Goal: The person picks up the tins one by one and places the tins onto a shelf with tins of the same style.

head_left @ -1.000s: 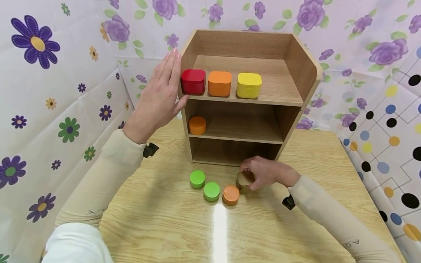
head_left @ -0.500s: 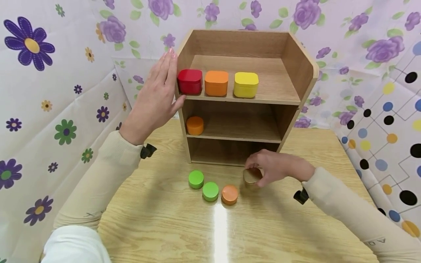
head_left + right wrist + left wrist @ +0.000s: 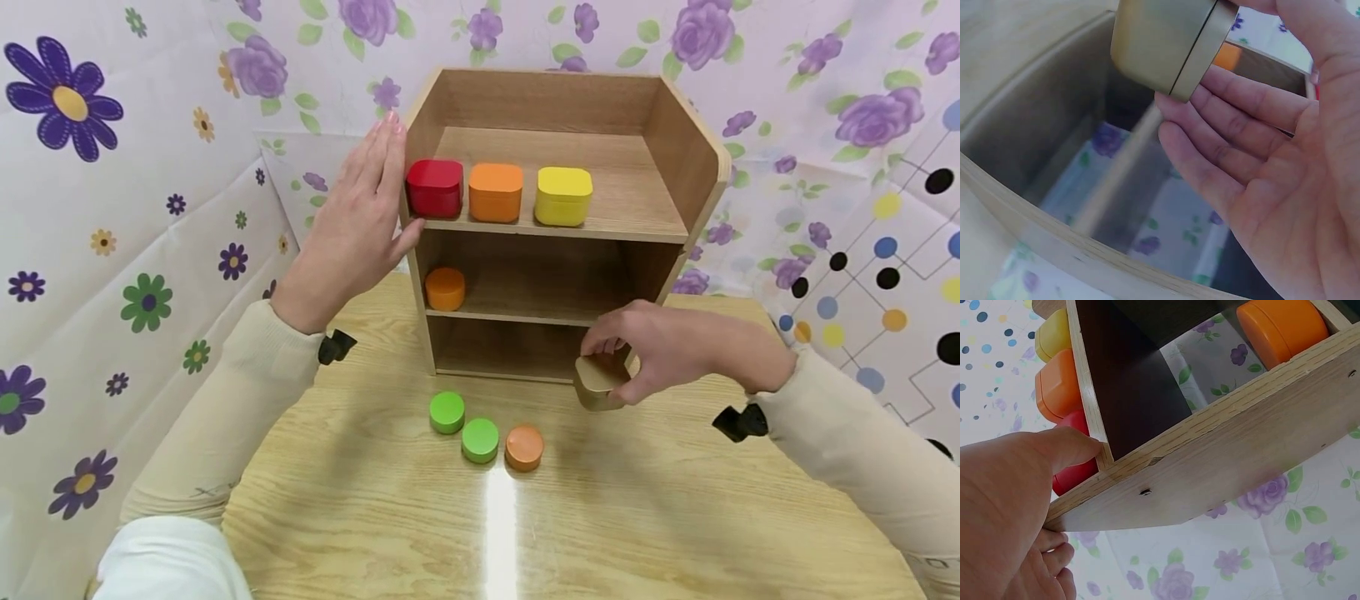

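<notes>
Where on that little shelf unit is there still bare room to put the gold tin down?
Top shelf: bare right of the yellow tin; its left is crowded by the red tin and orange tin. Middle shelf: bare right of the orange puck. Bottom shelf looks bare, though dim. The right hand holds the gold tin before it.

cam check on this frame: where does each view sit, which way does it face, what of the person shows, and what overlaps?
Head: worn on the head, facing forward and down at the wooden shelf unit on the table; shows both sleeved arms, the left hand on the shelf's side and the right hand holding a gold tin.
Left wrist: beside the shelf unit's side panel, looking along it; shows palm and thumb.
Right wrist: looks past the palm and fingers into the shelf, gold tin at the top.
Shared: the red box shows in head and left wrist; the gold tin in head and right wrist.
</notes>
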`<state>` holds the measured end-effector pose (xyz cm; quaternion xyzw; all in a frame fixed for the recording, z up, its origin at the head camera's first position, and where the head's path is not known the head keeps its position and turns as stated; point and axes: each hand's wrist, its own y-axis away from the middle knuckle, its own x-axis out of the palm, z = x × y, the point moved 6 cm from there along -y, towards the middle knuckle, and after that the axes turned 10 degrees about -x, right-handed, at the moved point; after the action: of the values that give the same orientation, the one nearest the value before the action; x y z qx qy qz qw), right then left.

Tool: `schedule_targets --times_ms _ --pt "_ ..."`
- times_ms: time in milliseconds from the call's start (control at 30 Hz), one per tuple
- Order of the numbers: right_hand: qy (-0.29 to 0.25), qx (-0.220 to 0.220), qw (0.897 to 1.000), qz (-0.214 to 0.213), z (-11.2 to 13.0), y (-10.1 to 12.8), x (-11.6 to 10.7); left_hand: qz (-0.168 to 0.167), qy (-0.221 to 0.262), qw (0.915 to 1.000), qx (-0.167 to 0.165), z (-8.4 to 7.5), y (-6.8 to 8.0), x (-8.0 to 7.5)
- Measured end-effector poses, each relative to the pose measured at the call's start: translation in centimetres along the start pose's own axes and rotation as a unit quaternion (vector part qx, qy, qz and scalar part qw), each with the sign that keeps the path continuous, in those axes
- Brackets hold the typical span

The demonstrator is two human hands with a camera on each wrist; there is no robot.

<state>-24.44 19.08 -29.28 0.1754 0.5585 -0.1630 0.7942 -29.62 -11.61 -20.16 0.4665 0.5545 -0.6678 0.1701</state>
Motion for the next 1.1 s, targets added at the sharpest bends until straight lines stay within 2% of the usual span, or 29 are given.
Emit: schedule_targets --times_ms 233,600,1100 --pt "0.023 0.003 1.0 -0.01 1.5 1.1 -3.8 -0.008 -0.002 0.9999 0.01 -0.2 0.1 -0.2" --pt "0.054 0.045 0.997 -0.025 2.7 1.9 -8.5 -0.003 -0.003 1.0 0.005 -0.2 0.1 -0.1" --pt "0.125 0.114 0.984 -0.049 2.1 3.0 -14.3 0.001 -0.004 1.0 0.0 0.1 0.2 0.0"
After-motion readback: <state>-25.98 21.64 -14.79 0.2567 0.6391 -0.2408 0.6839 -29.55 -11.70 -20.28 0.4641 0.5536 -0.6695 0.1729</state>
